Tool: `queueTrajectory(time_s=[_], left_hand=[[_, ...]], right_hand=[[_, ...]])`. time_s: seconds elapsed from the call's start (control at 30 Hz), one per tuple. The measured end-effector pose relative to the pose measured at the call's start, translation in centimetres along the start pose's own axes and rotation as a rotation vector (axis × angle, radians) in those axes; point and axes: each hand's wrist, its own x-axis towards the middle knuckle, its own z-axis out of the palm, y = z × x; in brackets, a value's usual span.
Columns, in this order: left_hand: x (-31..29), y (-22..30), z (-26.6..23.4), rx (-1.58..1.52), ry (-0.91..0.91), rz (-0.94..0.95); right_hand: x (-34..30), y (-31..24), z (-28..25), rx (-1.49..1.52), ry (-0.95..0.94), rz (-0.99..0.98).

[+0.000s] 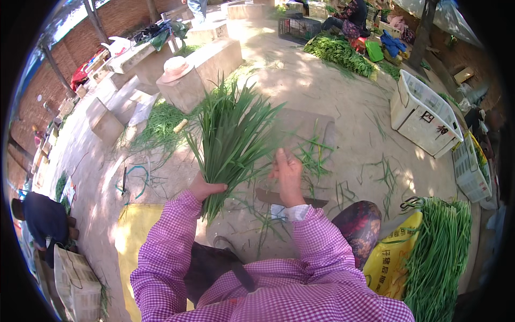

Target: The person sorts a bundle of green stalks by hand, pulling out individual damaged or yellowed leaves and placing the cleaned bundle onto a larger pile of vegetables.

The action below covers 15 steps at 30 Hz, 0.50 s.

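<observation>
My left hand is wrapped round the lower stems of a bunch of garlic chives, its thumb across the front. The long green leaves fan upward and away from me. Just right of the bunch is my right hand, fingers curled in and pressed together; whatever they may hold is too small to make out. Loose chive leaves lie on the ground beyond it. Below the right wrist runs a flat brown strip, partly covered by the sleeve.
A large chive pile lies on a yellow sack at right. White crates stand beyond. Trimmings litter the ground near a concrete block bearing a hat. Another person bends at far left.
</observation>
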Motion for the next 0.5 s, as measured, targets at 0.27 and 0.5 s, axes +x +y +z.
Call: queueTrajectory(time_s=[0.27,0.5], left_hand=[[0.0,-1.5,0.0,0.126,-0.108,-0.111],[0.1,-1.9,0.5,0.128,-0.152,-0.147]], right_hand=[[-0.1,-5.3,-1.4,-1.005,0.133,-1.036],[0.3,-2.1,0.5,-1.023,-0.087,-1.059]])
